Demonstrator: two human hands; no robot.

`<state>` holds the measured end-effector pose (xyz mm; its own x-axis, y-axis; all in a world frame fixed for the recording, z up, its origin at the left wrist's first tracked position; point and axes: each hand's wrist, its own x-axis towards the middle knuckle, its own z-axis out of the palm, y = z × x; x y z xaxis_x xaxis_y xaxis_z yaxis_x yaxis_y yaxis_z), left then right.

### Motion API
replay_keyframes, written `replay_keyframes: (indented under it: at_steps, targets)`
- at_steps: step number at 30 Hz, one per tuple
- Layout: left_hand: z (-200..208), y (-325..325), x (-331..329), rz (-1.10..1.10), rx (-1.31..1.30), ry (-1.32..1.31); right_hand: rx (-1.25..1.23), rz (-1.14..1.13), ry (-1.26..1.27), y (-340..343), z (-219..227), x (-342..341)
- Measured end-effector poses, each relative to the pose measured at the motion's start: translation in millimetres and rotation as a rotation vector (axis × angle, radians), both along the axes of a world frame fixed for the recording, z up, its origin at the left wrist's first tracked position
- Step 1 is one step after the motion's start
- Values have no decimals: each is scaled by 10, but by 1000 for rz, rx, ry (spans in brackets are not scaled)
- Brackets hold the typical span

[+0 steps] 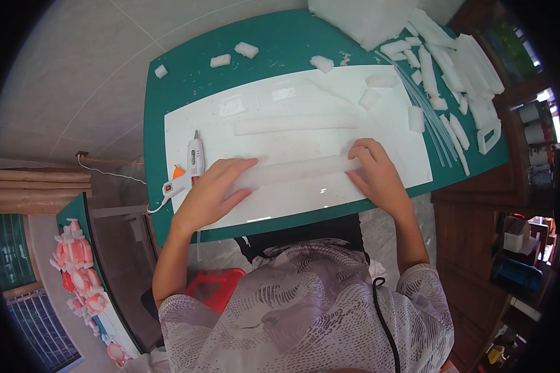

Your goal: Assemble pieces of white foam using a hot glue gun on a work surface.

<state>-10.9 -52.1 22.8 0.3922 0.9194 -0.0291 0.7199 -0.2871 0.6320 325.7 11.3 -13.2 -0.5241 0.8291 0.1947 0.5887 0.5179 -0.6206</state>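
Two hands of yours in the head view, left hand (208, 194) and right hand (382, 181), well apart, fingers curved about opposite ends of one white foam strip (302, 169) at frame centre; whether they press it cannot be told. Beyond it on your white board (410, 163), one second foam strip (295, 124); at centre left, one white glue gun (196, 155).

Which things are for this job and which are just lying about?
Seems part of the job: white foam strip between the left hand and right hand; white board under it; perhaps the second strip and glue gun.

Seems just lying about: small foam scraps; red plastic thing; pink-and-white things at left.
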Motion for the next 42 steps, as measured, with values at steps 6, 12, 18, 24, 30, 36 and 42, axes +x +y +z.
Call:
replay_keyframes:
  at_steps: [6, 12, 18, 24, 30, 36, 42]
  targets:
    - [-63, -101, 56, 31, 61, 54, -11, 58, 68, 19, -17, 24]
    - [-101, -113, 64, 57, 78, 65, 112, 51, 135, 8, -75, 30]
    - [-119, -137, 63, 55, 124, 82, 138, 29, 144, -11, -227, 34]
    - [-107, -155, 134, 54, 114, 105, 194, 45, 166, -54, -194, 30]
    - [-158, -223, 79, 106, 184, 157, 153, 32, 216, -63, -233, -50]
    - [-52, -324, -181, 288, 245, 34, 92, 18, 168, -106, -204, 5]
    - [-120, -516, -802, 398, 206, 170, 39, 12, 134, -74, -79, -34]
